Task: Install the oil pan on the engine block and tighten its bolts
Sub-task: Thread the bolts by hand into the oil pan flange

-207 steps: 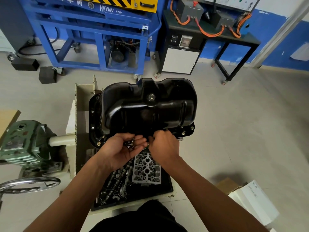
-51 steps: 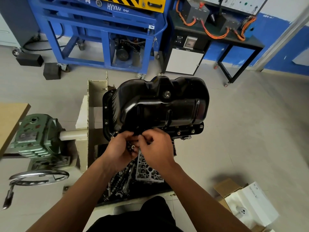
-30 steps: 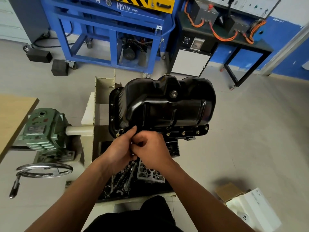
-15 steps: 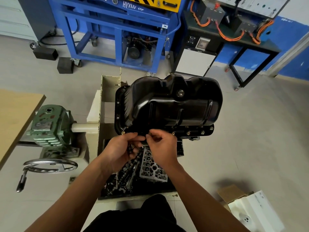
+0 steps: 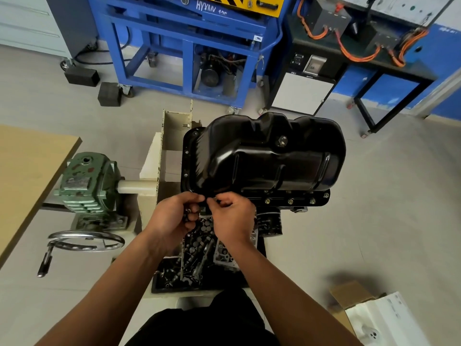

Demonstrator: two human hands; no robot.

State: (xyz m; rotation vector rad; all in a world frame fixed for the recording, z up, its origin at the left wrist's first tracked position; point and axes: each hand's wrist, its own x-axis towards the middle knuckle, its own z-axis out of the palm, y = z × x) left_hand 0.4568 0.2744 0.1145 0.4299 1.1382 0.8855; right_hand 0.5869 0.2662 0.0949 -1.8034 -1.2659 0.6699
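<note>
The pan (image 5: 269, 158) is glossy black metal, its flange bolts (image 5: 290, 201) brassy and bright. At left, the gearbox (image 5: 84, 183) wears chipped matt green paint, the handwheel (image 5: 86, 240) polished chrome; the worktop (image 5: 25, 176) is matt pale wood.

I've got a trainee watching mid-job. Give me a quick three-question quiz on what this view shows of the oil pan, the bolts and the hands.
1. Fill in: the right hand pinches at the oil pan's ___ rim (near or far from the wearer).
2. Which hand cups the loose bolts? A. left hand B. right hand C. neither
3. True or false: no bolts sit in the pan's rim yet.

Key: 1 near; 2 A; 3 false. Seated bolts show along the rim, right of the hands.
</note>
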